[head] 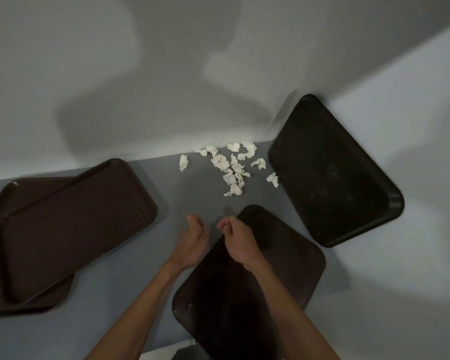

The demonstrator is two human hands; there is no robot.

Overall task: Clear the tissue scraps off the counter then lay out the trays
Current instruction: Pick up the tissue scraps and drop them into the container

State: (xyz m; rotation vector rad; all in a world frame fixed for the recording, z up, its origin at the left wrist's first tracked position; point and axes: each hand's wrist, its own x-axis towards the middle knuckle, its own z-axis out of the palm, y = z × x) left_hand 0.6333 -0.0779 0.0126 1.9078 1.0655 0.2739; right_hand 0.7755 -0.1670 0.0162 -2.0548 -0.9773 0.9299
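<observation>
Left hand (195,237): hovering over the flat grey surface (140,271), fingers loosely cupped, holding nothing.
Right hand (235,236): hanging just beside the left hand, fingers curling in; a pale speck is showing at its fingertips, too small to tell whether it is pinching anything.
Crumpled white tissue scraps (231,167): lying scattered beyond both hands, apart from them.
Dark brown rectangular plastic tray (283,271): lying under the right hand.
Black rectangular tray (333,175): lying beyond the right hand, to its right.
Stack of brown gridded trays (70,224): sitting well left of the left hand.
</observation>
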